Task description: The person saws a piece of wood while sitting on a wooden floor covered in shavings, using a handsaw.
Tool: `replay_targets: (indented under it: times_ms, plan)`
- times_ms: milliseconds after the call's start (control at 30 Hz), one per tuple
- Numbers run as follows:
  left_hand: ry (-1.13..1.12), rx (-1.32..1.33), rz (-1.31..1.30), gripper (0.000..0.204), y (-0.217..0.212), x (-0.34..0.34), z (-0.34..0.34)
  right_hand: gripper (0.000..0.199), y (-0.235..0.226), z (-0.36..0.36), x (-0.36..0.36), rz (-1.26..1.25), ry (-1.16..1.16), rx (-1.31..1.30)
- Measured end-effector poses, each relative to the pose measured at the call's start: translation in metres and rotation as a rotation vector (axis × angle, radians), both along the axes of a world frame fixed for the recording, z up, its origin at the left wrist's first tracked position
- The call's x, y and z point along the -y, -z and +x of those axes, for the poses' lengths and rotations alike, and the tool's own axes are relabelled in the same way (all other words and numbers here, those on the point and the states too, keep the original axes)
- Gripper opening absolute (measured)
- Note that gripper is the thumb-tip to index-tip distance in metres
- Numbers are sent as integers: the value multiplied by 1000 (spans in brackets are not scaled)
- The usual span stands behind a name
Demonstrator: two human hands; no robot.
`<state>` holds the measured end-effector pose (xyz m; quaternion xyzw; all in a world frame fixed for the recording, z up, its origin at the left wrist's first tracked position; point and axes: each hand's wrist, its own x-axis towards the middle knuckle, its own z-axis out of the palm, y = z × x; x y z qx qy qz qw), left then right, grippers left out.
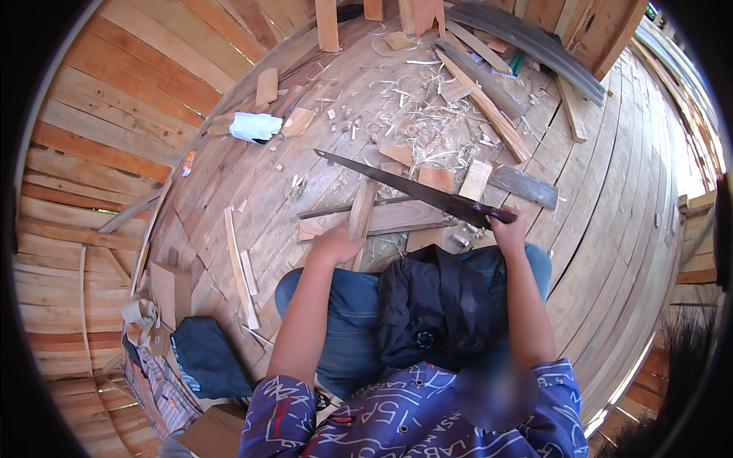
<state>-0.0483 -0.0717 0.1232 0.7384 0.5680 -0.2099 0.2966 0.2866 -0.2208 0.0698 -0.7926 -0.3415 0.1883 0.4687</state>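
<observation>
My right hand point(507, 231) grips the dark handle of a long hand saw point(405, 185). Its blade slants up and to the left over the plank floor. My left hand point(334, 244) presses down on the near end of a narrow wooden strip point(360, 215). That strip lies across a wider flat board point(382, 218). The blade passes just above the far end of the strip. I am crouched, with my knees in blue trousers below both hands and a dark cloth point(439, 305) bunched in my lap.
Wood shavings point(427, 114) and small offcuts litter the curved plank floor ahead. Long boards point(489, 107) lie at the top right. A white rag point(254, 126) sits at upper left, a thin slat point(239, 267) and a dark bag point(206, 355) at lower left.
</observation>
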Motion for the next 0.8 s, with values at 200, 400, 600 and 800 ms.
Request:
replay_targets:
  times_ms: [200,400,600,800]
  plan:
    - [49,-269,174,75,13,-4,3,15,-2,-1,-1,-3,-35,51]
    - [100,-237,264,75,24,0,17,16,-6,-4,1,-34,-50,125]
    - [90,-268,287,73,48,-4,17,15,-37,-14,5,-92,-117,298]
    - [109,-286,237,74,43,-10,15,15,-128,-53,-21,-230,-210,469]
